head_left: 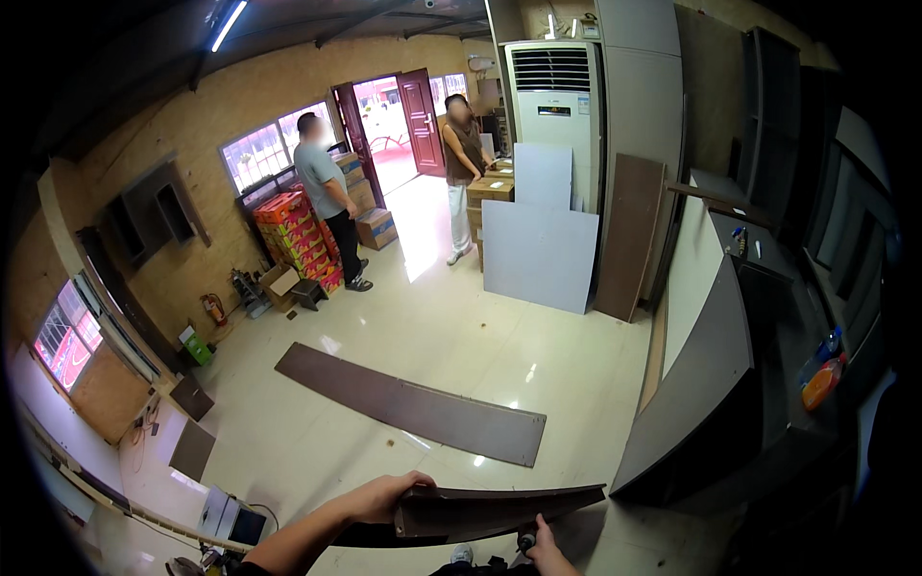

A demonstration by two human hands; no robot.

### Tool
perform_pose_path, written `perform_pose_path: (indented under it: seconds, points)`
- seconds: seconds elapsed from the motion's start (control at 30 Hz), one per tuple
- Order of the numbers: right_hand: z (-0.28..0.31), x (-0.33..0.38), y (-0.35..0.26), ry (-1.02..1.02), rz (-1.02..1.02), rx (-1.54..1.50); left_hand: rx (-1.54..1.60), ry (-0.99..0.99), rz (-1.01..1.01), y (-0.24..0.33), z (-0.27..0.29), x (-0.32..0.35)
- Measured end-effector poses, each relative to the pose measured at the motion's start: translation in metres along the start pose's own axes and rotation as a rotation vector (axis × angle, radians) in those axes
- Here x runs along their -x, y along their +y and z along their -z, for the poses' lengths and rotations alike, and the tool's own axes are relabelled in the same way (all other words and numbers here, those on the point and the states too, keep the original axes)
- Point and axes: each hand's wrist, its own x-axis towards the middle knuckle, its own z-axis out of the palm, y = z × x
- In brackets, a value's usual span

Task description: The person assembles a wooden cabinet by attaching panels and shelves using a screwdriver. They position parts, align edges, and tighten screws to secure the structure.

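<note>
One dark-brown board held near, long axis left-right; left hand has fingers clamped on its left end. Right hand, just near-side of its right half, wraps a black tool, type unclear.

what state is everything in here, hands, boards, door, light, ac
left hand, closed on the held board's end
held board, raised off the floor at the left hand
right hand, closed on a dark tool
long brown board, lying on the floor
red door, open
ceiling light, lit
large grey panel, standing on edge
air conditioner, on or off unclear
</note>
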Motion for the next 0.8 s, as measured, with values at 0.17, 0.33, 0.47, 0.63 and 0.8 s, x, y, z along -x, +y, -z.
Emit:
perform_pose_path:
  seconds: [0.17,0.33,0.47,0.63,0.8]
  points:
    - [-0.006,0.021,-0.014,0.002,0.047,0.003,0.024,-0.033,-0.101,0.008,-0.012,-0.001]
    - [0.004,0.020,-0.020,0.051,-0.058,0.128,-0.006,0.026,-0.054,0.011,-0.020,0.014]
    - [0.025,0.007,-0.014,0.009,-0.191,0.107,-0.014,0.150,-0.079,0.015,-0.020,0.036]
    - [0.005,-0.005,-0.012,0.080,-0.331,0.082,-0.398,0.099,0.210,-0.020,-0.031,0.057]
    - [0.019,-0.029,0.006,0.048,-0.279,0.110,-0.485,0.155,0.146,-0.024,-0.027,0.070]
